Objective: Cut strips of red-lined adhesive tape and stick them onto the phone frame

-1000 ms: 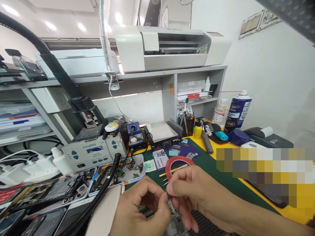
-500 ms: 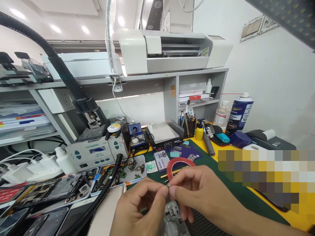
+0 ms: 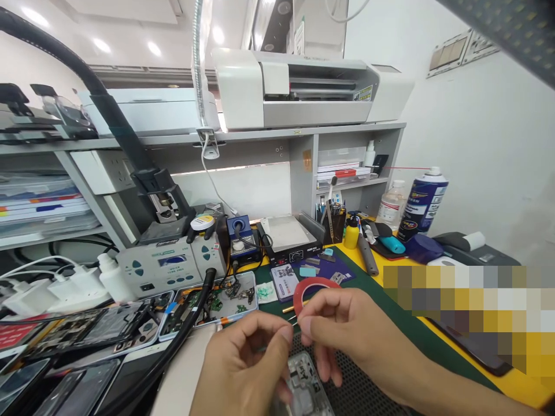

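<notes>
My left hand (image 3: 247, 364) is closed in a pinch, thumb against forefinger; anything between them is too small or hidden to make out. Just to its right, my right hand (image 3: 347, 326) also pinches thumb and forefinger together, its other fingers curled below. A narrow gap separates the two sets of fingertips. Under them lies a grey phone housing (image 3: 306, 378), partly covered by my left hand, on a black perforated mat (image 3: 359, 387). Behind my right hand is a roll of red tape (image 3: 299, 297), with a gold-coloured, pen-like tool (image 3: 288, 310) near it.
Left of my hands are a tray of small circuit parts (image 3: 254, 283), a black hose (image 3: 191, 323) and several phones (image 3: 87, 384). Beyond stand a grey control unit (image 3: 160, 271) and a flat heating plate (image 3: 288, 234). A spray can (image 3: 422, 202) stands at right.
My fingertips, earlier meeting around a tiny piece, have drawn slightly apart. That piece no longer shows between them. The view has shifted a little.
</notes>
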`<action>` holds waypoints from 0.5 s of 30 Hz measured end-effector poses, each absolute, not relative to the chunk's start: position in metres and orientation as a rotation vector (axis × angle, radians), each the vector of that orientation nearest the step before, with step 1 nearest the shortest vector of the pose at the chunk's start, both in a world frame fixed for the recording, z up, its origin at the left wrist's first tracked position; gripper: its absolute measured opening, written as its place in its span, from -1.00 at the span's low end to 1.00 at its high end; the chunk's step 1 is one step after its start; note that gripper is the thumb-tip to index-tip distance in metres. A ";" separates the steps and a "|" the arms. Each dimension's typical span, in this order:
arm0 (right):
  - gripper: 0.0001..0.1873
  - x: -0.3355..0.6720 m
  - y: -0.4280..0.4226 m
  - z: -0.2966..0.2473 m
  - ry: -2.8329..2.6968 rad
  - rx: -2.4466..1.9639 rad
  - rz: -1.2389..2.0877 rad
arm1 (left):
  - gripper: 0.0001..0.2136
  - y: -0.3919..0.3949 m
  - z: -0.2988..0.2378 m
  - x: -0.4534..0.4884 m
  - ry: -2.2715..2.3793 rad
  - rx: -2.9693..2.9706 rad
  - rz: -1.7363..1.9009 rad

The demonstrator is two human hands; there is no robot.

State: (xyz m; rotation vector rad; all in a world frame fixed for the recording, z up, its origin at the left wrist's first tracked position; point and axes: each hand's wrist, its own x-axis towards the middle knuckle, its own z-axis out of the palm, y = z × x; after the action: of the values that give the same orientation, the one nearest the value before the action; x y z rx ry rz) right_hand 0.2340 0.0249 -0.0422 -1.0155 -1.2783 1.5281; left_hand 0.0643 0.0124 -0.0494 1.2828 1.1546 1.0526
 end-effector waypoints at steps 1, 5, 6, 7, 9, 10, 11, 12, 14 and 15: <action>-0.84 0.235 0.026 -0.042 -1.282 -1.030 1.505 | -0.72 0.014 -0.050 0.063 1.176 1.303 1.062; -0.87 0.246 0.031 -0.041 -1.480 -1.152 1.404 | -0.72 0.019 -0.050 0.055 1.284 1.483 1.070; -0.88 0.249 0.032 -0.040 -1.590 -1.202 1.386 | -0.75 0.020 -0.049 0.053 1.314 1.521 1.073; -0.88 0.251 0.031 -0.038 -1.725 -1.251 1.364 | -0.76 0.021 -0.048 0.052 1.335 1.554 1.093; -0.89 0.254 0.028 -0.036 -2.032 -1.278 1.306 | -0.78 0.023 -0.046 0.049 1.374 1.591 1.102; -0.90 0.255 0.026 -0.035 -2.189 -1.258 1.259 | -0.78 0.024 -0.044 0.048 1.386 1.603 1.098; -0.92 0.255 0.024 -0.035 -2.334 -1.218 1.190 | -0.79 0.024 -0.044 0.047 1.395 1.612 1.083; -0.91 0.254 0.022 -0.036 -2.457 -1.173 1.108 | -0.79 0.025 -0.043 0.047 1.400 1.618 1.075; -0.83 0.252 0.019 -0.039 -2.622 -1.100 0.954 | -0.80 0.024 -0.044 0.047 1.394 1.619 1.052; -0.79 0.250 0.018 -0.041 -2.666 -1.072 0.904 | -0.80 0.023 -0.044 0.047 1.392 1.614 1.038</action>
State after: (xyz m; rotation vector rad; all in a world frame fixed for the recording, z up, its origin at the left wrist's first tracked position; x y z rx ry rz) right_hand 0.2504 0.0180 -0.0408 -1.0724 -2.6657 0.9041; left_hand 0.0473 0.0234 -0.0441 1.6141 1.3918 1.0379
